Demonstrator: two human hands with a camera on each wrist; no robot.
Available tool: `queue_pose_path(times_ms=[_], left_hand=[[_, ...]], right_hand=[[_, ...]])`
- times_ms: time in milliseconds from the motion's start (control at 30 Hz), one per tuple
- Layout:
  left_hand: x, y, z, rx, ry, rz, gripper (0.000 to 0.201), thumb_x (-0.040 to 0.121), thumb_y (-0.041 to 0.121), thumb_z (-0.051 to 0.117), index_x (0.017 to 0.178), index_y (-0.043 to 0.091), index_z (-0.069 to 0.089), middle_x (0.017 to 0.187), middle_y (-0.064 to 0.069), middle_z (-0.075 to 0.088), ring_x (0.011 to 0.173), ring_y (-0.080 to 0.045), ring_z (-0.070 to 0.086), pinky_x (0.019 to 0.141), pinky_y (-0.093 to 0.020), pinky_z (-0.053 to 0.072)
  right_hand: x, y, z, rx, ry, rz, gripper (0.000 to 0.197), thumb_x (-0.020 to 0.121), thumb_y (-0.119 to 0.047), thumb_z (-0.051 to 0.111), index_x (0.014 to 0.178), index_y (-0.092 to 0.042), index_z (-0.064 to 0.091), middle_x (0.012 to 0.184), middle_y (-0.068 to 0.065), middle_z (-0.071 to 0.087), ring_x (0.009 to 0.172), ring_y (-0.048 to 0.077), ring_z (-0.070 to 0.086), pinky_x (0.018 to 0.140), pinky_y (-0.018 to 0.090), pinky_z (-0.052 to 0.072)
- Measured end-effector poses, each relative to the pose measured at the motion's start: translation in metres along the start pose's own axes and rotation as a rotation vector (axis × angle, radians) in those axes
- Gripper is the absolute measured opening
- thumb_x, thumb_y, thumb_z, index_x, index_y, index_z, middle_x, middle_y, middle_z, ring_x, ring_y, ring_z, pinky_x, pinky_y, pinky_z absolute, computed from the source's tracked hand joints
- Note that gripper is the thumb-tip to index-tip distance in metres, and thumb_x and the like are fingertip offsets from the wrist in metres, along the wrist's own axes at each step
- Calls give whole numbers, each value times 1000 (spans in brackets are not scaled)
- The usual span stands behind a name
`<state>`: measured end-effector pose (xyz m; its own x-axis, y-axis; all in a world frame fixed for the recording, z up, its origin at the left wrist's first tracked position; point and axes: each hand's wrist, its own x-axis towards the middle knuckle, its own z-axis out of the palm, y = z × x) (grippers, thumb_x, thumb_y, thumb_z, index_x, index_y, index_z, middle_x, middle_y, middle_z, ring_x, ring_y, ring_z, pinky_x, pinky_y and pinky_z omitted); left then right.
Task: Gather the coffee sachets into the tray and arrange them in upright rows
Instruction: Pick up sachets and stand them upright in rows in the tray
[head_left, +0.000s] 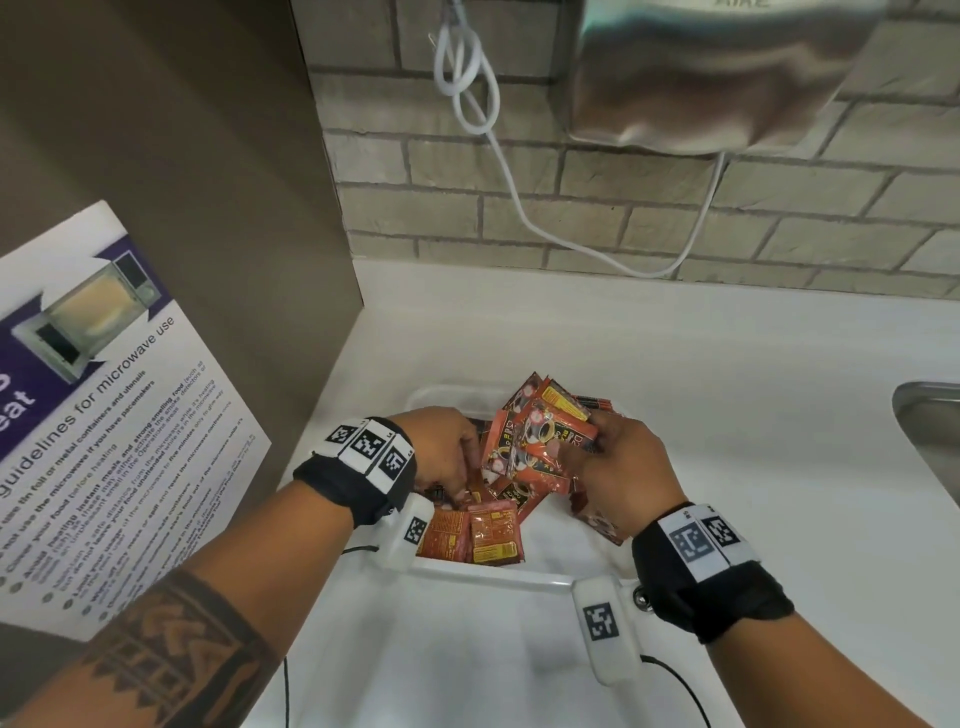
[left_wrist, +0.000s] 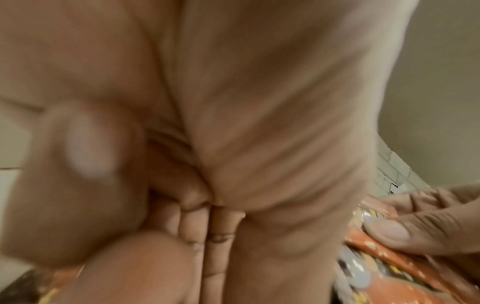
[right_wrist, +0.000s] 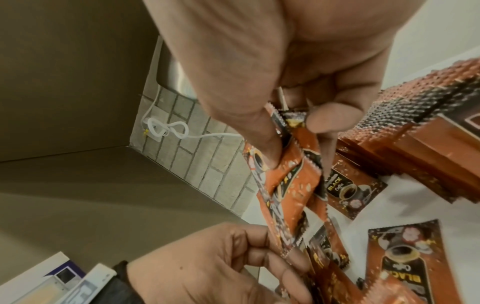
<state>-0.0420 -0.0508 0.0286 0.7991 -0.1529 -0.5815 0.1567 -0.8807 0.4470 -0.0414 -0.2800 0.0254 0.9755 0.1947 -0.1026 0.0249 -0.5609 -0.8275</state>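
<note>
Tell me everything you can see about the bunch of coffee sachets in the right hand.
The bunch of sachets is several flat, glossy foil-like packets, orange-red with dark panels, coffee-cup pictures and serrated edges. They fan out unevenly, tilted rather than squared up, above the white tray. The right hand pinches them between thumb and fingers; the left hand meets them from the other side, fingers curled at the lower packets. How many are in the bunch cannot be told.

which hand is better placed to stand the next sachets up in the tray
Right. The right hand already pinches a fanned bunch of sachets above the white tray. The left hand is down among the loose sachets lying flat there, better suited to steadying.
</note>
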Motion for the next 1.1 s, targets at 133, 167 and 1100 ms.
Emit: queue_pose_path(times_ms=[133, 167, 1100], left_hand=[[-2, 0, -22, -81, 257, 24, 16, 93, 16, 63, 106, 23, 66, 92, -2, 75, 59, -17, 64, 57, -33, 55], [-2, 1, -26, -223, 340, 45, 14, 98, 19, 57, 109, 22, 64, 93, -3, 74, 59, -16, 63, 53, -30, 51], [-16, 49, 31, -1490, 231, 357, 52, 87, 4, 65, 137, 18, 55, 127, -19, 67, 98, -41, 72, 66, -49, 62]], right_hand=[[1, -10, -4, 200, -67, -4, 13, 86, -18, 75, 98, -21, 72, 84, -7, 76, 72, 11, 71, 64, 25, 53], [1, -15, -5, 259, -96, 4, 11, 86, -16, 75, 97, -18, 72, 78, -7, 75, 64, 8, 68, 58, 21, 50], [17, -16, -17, 459, -72, 130, 33, 84, -26, 79, 102, -4, 63, 88, 10, 76, 68, 20, 74, 46, 22, 47]])
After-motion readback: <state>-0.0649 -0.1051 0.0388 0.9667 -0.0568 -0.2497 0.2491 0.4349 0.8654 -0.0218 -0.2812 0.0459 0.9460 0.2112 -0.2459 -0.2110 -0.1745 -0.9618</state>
